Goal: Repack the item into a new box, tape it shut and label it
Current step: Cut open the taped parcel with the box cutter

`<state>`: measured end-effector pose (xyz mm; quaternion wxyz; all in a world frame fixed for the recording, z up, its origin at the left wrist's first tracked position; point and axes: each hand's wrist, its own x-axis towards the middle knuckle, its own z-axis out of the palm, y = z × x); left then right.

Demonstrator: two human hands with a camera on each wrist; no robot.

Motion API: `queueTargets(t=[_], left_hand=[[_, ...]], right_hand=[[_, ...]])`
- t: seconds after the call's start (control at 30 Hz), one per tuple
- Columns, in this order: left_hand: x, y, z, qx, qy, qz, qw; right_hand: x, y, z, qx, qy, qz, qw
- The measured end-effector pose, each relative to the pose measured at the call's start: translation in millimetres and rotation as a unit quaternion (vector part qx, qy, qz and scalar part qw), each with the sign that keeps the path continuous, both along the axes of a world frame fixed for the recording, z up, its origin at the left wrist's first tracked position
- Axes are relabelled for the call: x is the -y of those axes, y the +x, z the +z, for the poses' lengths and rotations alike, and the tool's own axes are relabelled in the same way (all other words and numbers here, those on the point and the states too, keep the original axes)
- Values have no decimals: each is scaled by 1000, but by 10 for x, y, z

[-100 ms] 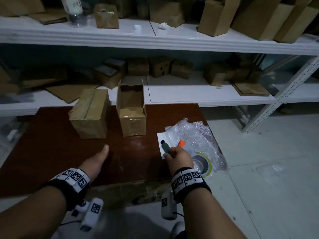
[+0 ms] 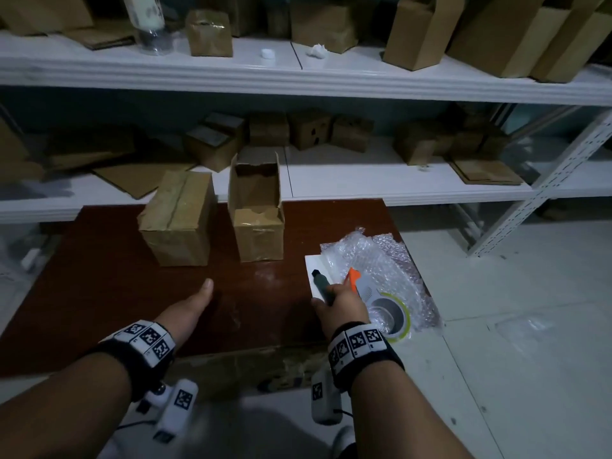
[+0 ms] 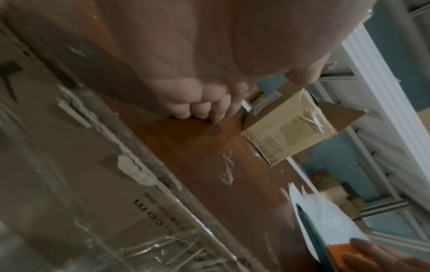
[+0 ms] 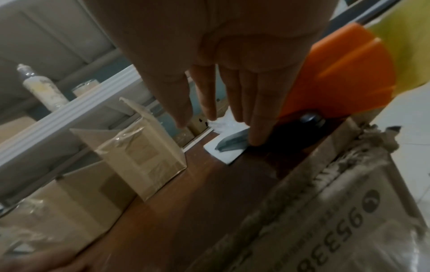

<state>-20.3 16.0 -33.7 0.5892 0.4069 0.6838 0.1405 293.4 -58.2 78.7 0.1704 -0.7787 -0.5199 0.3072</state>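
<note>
Two cardboard boxes stand on the brown table (image 2: 99, 276): a taped one (image 2: 177, 223) on the left and an open-topped one (image 2: 256, 236) to its right. My right hand (image 2: 342, 301) reaches with straight fingers over a dark marker (image 2: 319, 281) lying on a white label sheet (image 2: 311, 270). One fingertip (image 4: 256, 139) touches the marker (image 4: 230, 143). An orange cutter (image 2: 353, 278) lies just right of that hand. My left hand (image 2: 190, 304) holds nothing, its loosely curled fingers (image 3: 200, 108) resting on the table before the boxes.
Bubble wrap (image 2: 381, 256) and a tape roll (image 2: 402, 313) sit at the table's right edge. White shelves (image 2: 364, 190) with many cartons run behind the table. A printed carton (image 2: 248, 366) sits under the front edge. Tiled floor (image 2: 513, 326) lies to the right.
</note>
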Motion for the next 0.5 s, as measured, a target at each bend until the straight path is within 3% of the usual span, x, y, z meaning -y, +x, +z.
queueTargets(t=[0.1, 0.2, 0.5], left_hand=[[104, 108, 190, -2, -13, 2, 1000], [307, 330, 556, -8, 57, -5, 998], [401, 377, 659, 65, 81, 27, 994]], right_hand=[[27, -57, 41, 38, -22, 29, 999], [19, -69, 24, 54, -22, 23, 998], [-35, -145, -157, 147, -65, 39, 986]])
